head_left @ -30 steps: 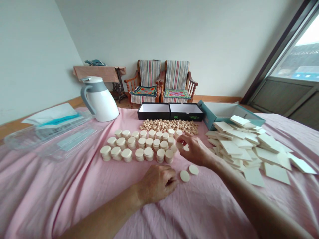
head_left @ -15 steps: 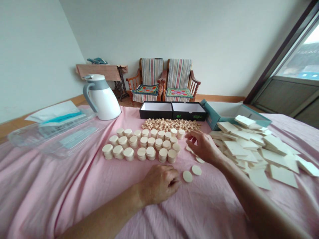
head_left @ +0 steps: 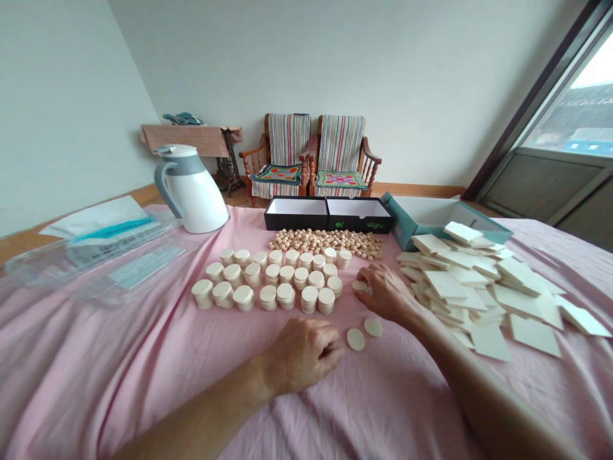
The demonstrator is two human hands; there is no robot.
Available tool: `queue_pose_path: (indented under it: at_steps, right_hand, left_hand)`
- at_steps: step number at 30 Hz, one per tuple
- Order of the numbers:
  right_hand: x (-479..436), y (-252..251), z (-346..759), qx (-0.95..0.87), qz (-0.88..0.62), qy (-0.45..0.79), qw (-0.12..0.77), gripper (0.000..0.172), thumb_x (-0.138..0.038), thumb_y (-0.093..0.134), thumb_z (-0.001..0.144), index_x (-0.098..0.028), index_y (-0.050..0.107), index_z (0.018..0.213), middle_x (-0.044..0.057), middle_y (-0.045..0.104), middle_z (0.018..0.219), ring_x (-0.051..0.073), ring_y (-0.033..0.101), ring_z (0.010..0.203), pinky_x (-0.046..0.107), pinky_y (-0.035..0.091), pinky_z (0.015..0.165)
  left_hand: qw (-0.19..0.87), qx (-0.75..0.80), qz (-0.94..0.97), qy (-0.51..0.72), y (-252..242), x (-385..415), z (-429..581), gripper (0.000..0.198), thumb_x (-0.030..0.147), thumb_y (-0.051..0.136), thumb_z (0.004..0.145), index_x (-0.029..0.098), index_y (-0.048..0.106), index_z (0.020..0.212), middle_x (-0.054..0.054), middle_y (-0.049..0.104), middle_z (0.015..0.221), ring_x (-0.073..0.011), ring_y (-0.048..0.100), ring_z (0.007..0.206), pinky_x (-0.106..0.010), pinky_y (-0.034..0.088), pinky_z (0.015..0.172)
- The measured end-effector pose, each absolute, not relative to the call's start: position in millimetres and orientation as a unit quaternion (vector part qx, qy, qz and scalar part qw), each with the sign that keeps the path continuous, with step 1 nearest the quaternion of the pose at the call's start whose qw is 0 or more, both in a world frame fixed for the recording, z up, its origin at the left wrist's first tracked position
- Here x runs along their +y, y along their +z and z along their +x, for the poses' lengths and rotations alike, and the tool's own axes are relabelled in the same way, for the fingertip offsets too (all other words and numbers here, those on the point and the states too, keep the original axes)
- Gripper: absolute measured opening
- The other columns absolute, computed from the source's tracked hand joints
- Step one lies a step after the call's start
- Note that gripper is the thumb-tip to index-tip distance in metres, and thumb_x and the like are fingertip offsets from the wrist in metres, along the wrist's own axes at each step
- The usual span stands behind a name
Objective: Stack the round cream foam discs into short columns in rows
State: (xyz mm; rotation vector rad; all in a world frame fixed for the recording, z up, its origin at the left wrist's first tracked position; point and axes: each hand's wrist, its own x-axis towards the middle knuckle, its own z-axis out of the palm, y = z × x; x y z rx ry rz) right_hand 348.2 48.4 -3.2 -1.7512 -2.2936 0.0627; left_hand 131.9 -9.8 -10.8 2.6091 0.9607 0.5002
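My left hand (head_left: 306,354) rests loosely curled on the pink cloth, in front of the stacked discs; the inside of its fingers is hidden. To its right lie two loose pale wooden discs (head_left: 355,339). My right hand (head_left: 387,292) is bent down over a small group of flat discs (head_left: 360,287), fingers closed at their edge and partly covering them. Short stacks of round wooden discs (head_left: 286,291) stand in several rows left of that hand. Behind them spreads a heap of small wooden beads (head_left: 325,241).
Square wooden tiles (head_left: 450,284) are piled at right, against a teal box (head_left: 407,223). Two black open boxes (head_left: 297,220) stand behind the beads. A white jug (head_left: 196,198) and clear plastic packaging (head_left: 129,255) are on the left. Beyond are two wooden armchairs (head_left: 287,153).
My right hand has shifted down and nearer, onto the loose discs, covering some that showed before. The left hand stays almost where it was. The view has turned slightly.
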Motion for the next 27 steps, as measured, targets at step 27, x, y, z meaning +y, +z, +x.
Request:
queue_pose_path:
  at_steps: [27]
  right_hand:
    - [49.9,10.5,379.7,-0.794,-0.576,0.085,0.174,0.013,-0.019,0.056,0.07,-0.018,0.061,0.082,0.002,0.064,0.077,0.015,0.058,0.071,0.024,0.039,0.064]
  left_hand:
    - [0.157,0.33,0.916,0.168,-11.4,-9.5,131.3,0.018,0.018,0.056,0.08,0.016,0.05,0.063,0.003,0.054,0.061,-0.0091,0.048,0.058,-0.021,0.029,0.055]
